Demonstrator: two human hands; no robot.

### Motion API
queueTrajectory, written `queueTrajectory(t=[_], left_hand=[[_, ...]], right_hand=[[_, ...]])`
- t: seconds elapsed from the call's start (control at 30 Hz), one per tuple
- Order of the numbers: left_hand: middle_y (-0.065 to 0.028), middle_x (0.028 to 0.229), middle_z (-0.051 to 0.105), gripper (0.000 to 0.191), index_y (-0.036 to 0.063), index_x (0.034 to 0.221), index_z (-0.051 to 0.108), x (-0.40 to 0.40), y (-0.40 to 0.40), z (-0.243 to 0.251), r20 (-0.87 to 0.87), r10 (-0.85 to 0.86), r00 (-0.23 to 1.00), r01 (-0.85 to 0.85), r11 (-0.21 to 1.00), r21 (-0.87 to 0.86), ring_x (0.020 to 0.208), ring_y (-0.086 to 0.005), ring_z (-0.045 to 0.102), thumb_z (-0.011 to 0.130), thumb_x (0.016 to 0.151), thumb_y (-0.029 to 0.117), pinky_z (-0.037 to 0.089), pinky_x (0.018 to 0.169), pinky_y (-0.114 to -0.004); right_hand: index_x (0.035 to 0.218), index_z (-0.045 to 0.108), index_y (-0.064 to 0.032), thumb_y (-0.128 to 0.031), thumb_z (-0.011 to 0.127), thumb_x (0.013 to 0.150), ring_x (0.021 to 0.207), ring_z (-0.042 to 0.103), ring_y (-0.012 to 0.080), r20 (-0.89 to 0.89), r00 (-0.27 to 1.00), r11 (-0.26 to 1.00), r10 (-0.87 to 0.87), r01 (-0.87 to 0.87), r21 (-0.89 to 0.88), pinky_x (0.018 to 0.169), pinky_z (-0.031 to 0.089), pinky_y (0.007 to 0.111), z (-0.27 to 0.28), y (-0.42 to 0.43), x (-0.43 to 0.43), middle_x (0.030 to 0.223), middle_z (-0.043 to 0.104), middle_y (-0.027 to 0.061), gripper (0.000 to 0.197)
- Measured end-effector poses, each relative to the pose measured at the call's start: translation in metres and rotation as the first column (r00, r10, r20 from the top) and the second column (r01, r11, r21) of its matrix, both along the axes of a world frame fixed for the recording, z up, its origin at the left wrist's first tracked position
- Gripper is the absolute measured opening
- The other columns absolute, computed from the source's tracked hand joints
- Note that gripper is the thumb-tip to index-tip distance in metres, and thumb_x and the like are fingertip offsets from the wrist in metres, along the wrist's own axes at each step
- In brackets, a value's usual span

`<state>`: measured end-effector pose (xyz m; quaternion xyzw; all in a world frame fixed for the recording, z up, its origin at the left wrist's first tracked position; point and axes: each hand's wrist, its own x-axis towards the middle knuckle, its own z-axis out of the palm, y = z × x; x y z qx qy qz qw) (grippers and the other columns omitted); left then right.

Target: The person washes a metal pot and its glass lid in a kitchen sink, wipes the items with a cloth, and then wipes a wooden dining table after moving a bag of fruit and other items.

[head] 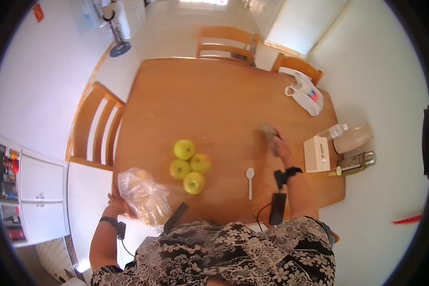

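Observation:
My right hand (pixel 281 146) is over the right part of the wooden table (pixel 200 96), closed around a greyish object (pixel 270 133). Motion blur hides what that object is. A white plastic spoon (pixel 250 183) lies nearer to me, left of my right forearm. At the table's left edge, my left hand (pixel 118 203) is against a clear plastic bag (pixel 143 195) with yellowish contents. The bag partly covers that hand, so its grip on the bag is unclear. Several yellow-green apples (pixel 194 182) sit grouped between the bag and the spoon.
Along the right wall stand a tissue box (pixel 311 157), a plastic bottle (pixel 331 132), a translucent container (pixel 354 138) and a metal flask (pixel 357 161). A white carrier bag (pixel 307 94) occupies the far right corner. Wooden chairs (pixel 96 125) surround the table. A black device (pixel 278 209) with a cable lies by my right forearm.

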<state>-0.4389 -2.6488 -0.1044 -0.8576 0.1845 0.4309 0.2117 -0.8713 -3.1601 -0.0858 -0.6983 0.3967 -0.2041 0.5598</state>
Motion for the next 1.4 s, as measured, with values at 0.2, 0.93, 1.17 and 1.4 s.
queueTrajectory(t=[0.2,0.93,1.17,1.4], left_hand=[[-0.0333,0.133,-0.027,0.148,0.0102,0.127,-0.035,-0.009,-0.024,0.031,-0.083,-0.078,0.994,0.075,0.997,-0.032,0.126,-0.0551,0.002,0.084,0.045,0.040,0.019,0.104,-0.052],[-0.0236,0.138,-0.026,0.155,0.0102,0.127,-0.035,-0.003,-0.012,0.010,-0.060,-0.180,0.982,0.170,0.976,-0.133,0.128,-0.0503,-0.009,0.088,0.036,0.036,0.015,0.104,-0.055],[-0.0241,0.138,-0.025,0.146,0.0117,0.134,-0.024,0.015,-0.001,-0.013,-0.054,-0.093,0.994,0.080,0.975,-0.205,0.128,-0.0508,-0.006,0.085,0.042,0.044,0.014,0.105,-0.054],[-0.0269,0.138,-0.023,0.145,-0.0030,0.131,-0.022,-0.002,-0.012,0.004,-0.009,-0.262,0.965,0.259,0.958,-0.120,0.126,-0.0530,-0.007,0.084,0.045,0.044,0.010,0.105,-0.054]], right_hand=[[0.133,0.023,0.0039,-0.015,0.049,0.080,0.126,0.022,0.0444,-0.660,0.664,0.755,-0.353,-0.215,-0.619,0.105,0.017,0.049,-0.084,0.026,-0.035,0.135,0.028,0.0262,0.062],[0.115,0.045,-0.0013,-0.009,0.046,0.088,0.098,0.055,0.0288,0.103,0.991,0.708,0.085,-0.133,0.693,0.083,0.049,0.045,0.004,0.227,0.125,0.113,0.049,0.0139,0.028],[0.124,0.040,-0.0043,0.003,0.040,0.082,0.101,0.053,0.0285,0.378,0.922,0.652,-0.088,-0.234,0.721,0.083,0.049,0.043,-0.034,0.222,0.130,0.118,0.047,0.0140,0.043],[0.118,0.044,-0.0033,0.001,0.042,0.081,0.090,0.055,0.0244,0.414,0.891,0.569,-0.186,-0.245,0.785,0.077,0.050,0.038,-0.022,0.201,0.089,0.103,0.054,0.0105,0.038]])
